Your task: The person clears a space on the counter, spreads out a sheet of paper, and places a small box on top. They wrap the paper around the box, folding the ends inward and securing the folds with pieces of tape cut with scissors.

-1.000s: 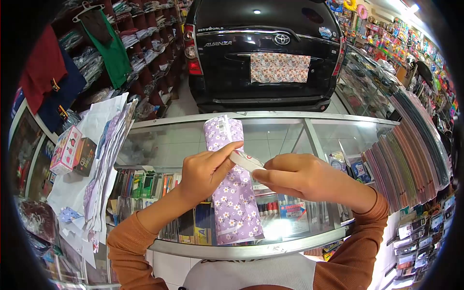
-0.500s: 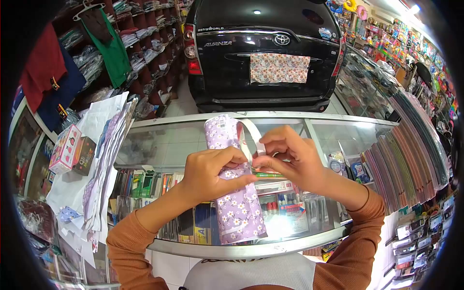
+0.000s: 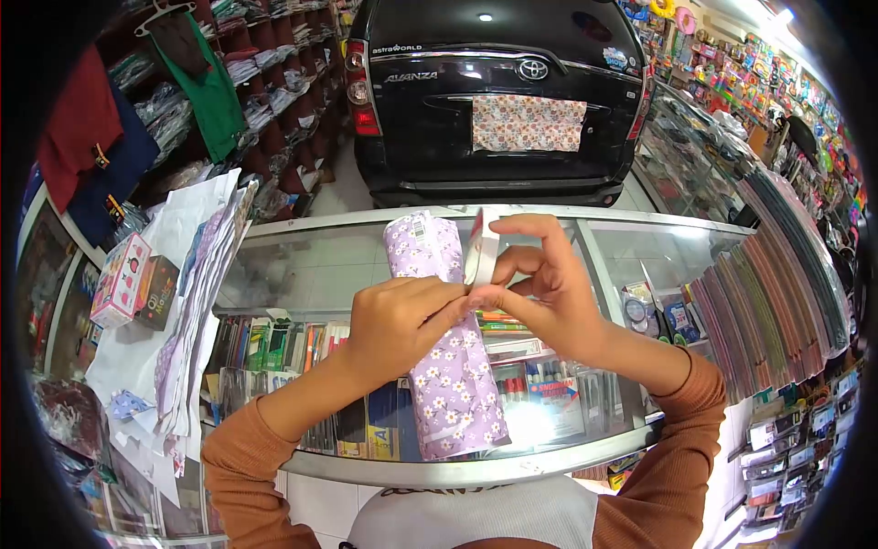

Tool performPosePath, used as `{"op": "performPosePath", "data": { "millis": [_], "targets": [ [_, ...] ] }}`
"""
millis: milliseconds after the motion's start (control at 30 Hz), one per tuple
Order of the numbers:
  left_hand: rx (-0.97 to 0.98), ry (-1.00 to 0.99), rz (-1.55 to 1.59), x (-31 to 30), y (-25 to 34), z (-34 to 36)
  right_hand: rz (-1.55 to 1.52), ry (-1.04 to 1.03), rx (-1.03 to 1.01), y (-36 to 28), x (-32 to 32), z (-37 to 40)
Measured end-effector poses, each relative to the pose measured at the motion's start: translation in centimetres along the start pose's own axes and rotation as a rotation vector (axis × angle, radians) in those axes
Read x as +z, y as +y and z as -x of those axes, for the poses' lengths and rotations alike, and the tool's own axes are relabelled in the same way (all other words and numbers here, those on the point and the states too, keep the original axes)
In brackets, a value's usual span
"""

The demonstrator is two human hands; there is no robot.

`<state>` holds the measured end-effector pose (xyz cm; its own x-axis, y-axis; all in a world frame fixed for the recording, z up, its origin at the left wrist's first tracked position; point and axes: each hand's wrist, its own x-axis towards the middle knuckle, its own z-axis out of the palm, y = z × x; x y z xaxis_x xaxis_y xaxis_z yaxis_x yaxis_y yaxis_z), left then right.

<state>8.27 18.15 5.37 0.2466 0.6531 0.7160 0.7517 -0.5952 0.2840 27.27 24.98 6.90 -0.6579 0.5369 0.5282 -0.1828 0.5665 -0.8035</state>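
A roll of purple flowered wrapping paper [image 3: 445,366] lies on the glass counter [image 3: 302,265], running away from me. My left hand [image 3: 398,325] rests on the roll's middle, thumb and fingers pinched at the tape's loose end. My right hand [image 3: 540,284] holds a roll of clear tape [image 3: 481,249] upright on edge just above the paper, fingers curled around it. Both hands meet at the tape's lower edge. Orange sleeves cover both forearms.
A stack of paper sheets [image 3: 197,274] and two small boxes [image 3: 133,279] lie at the counter's left end. Racks of plastic-wrapped sheets [image 3: 777,274] stand on the right. A black car [image 3: 498,91] is parked beyond the counter. Stationery fills the case under the glass.
My right hand lifted the tape roll from flat to upright on edge and moved up. My left hand shifted to pinch at the tape's end on the purple roll.
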Motion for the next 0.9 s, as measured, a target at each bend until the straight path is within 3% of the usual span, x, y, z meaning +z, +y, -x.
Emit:
{"op": "performPosePath", "data": {
  "millis": [133,233,333,467,800,900],
  "targets": [
    [0.004,0.009,-0.049,0.1,-0.1,0.3,-0.078,-0.048,0.14,-1.2,-0.5,-0.3],
    [0.009,0.01,-0.054,0.1,0.0,0.2,0.627,-0.059,-0.216,-2.2,-2.0,-1.3],
    [0.045,0.017,-0.077,0.0,0.1,0.2,0.744,-0.008,-0.437,-2.1,-3.3,-2.0],
    [0.093,0.003,-0.11,0.0,0.3,0.2,0.576,-0.088,-0.25,-2.5,-3.8,-1.9],
    [0.046,-0.031,-0.088,-0.3,0.8,0.1,0.451,-0.014,-0.236,-2.6,-4.4,-2.2],
    [0.048,-0.024,-0.086,-0.3,0.9,0.2,0.552,-0.114,-0.28,-3.5,-4.5,-2.0]
  ]
}}
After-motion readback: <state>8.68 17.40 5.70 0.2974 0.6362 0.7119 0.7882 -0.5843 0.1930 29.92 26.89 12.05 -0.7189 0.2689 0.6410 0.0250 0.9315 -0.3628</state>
